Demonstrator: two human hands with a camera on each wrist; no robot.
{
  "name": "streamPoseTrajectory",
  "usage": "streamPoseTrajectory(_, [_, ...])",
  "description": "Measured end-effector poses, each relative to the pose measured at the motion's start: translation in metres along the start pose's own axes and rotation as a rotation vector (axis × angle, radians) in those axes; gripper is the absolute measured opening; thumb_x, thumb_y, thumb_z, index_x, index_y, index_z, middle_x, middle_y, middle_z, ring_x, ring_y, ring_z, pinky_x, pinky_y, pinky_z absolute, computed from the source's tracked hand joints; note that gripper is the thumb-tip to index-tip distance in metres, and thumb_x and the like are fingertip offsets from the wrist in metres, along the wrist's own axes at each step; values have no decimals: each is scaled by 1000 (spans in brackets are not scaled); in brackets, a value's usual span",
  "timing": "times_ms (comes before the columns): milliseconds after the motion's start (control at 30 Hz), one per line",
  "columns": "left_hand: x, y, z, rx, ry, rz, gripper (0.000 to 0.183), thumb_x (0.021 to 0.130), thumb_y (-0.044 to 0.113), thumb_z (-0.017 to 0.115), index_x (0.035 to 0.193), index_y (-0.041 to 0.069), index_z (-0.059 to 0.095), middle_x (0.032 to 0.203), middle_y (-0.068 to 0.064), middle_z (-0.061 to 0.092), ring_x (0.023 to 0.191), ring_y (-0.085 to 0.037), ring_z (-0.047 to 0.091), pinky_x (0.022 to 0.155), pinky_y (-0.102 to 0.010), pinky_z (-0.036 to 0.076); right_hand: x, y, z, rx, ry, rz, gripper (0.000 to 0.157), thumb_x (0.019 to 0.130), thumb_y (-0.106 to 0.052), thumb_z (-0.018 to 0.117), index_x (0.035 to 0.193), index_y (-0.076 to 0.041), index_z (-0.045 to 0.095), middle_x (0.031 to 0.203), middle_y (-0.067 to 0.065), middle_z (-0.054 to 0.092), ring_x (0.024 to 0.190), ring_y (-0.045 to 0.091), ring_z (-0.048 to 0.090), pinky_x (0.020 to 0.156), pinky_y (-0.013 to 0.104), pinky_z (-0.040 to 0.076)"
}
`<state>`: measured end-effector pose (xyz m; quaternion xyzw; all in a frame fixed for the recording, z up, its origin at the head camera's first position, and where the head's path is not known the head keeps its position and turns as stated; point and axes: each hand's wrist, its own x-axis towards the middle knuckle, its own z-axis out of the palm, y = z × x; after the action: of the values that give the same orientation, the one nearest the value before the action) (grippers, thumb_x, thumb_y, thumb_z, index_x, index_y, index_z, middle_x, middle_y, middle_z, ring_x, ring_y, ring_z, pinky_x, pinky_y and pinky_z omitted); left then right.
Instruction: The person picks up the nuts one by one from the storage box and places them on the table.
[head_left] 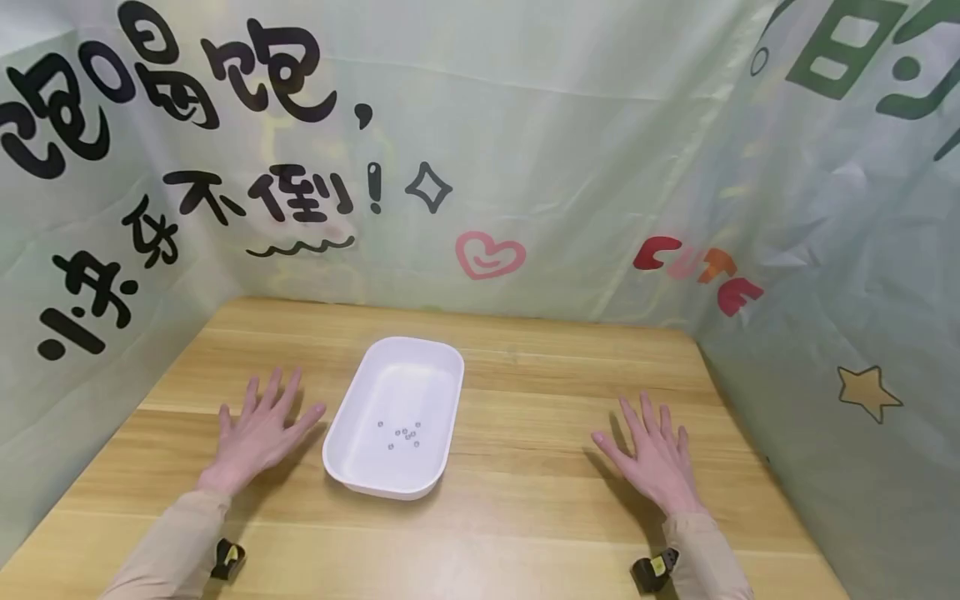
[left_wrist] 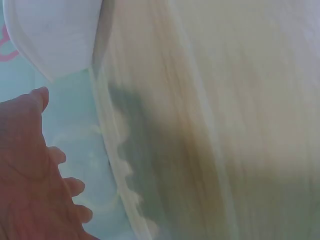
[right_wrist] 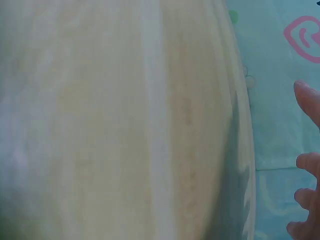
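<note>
A white rectangular tray (head_left: pixel 348 467) with rounded corners sits left of the table's middle. Several tiny ring-like pieces (head_left: pixel 405 433) lie on its floor, toward the near end. To the left of the tray, my left hand (head_left: pixel 255 437) is held above the table with fingers spread and nothing in it; its thumb points at the tray's side. In the left wrist view the tray's corner (left_wrist: pixel 55 45) shows beyond the left thumb. Well to the right, my right hand (head_left: pixel 655 458) is likewise spread and holds nothing, its shadow falling on the wood beside it.
The wooden table (head_left: pixel 540 517) is bounded by printed cloth at the back (head_left: pixel 525 167) and on both sides, with dark lettering, a pink heart (head_left: pixel 491 255) and a star (head_left: pixel 868 392). Small black devices are worn on the left wrist (head_left: pixel 228 559) and right wrist (head_left: pixel 654 571).
</note>
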<state>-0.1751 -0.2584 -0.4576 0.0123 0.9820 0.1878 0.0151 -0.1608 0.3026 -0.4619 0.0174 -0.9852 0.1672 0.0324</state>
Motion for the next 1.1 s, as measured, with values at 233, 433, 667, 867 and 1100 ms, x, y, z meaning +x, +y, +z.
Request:
streamPoseTrajectory(233, [0, 7, -2, -121, -77, -16, 89, 98, 70, 28, 162, 14, 1, 166, -28, -1, 148, -61, -3, 105, -85, -3, 1, -4, -2, 45, -12, 1, 88, 95, -66, 46, 162, -15, 17, 167, 27, 7, 149, 59, 5, 114, 78, 4])
streamPoseTrajectory(433, [-2, 26, -11, -316, -205, 10, 90, 101, 64, 26, 159, 0, -2, 162, -34, 9, 147, -60, 10, 115, -74, 12, 2, -11, -7, 230, -25, -1, 82, 99, -56, 46, 162, -14, 13, 167, 27, 2, 150, 58, 1, 115, 77, 1])
streamPoseTrajectory(667, [-6, 49, -18, -330, -272, -36, 102, 98, 67, 37, 152, -16, 13, 149, -39, 37, 137, -54, 43, 109, -63, 40, 3, -19, -11, 376, -42, -1, 79, 102, -51, 44, 162, -12, 11, 168, 24, -3, 153, 53, 0, 117, 74, 2])
streamPoseTrajectory(867, [-1, 61, -16, -259, -191, 3, 76, 97, 49, 57, 131, -18, 51, 123, -38, 62, 108, -45, 66, 88, -52, 56, 3, -27, -13, 403, -52, -13, 76, 103, -49, 43, 162, -13, 11, 168, 23, -3, 153, 52, 1, 116, 76, 3])
streamPoseTrajectory(1100, [0, 74, -13, -223, -81, 43, 34, 90, 30, 67, 67, 6, 60, 58, -1, 49, 55, -15, 44, 52, -28, 36, 1, -37, -12, 410, -60, -33, 76, 103, -48, 44, 162, -12, 13, 168, 22, -1, 153, 52, 1, 116, 75, 2])
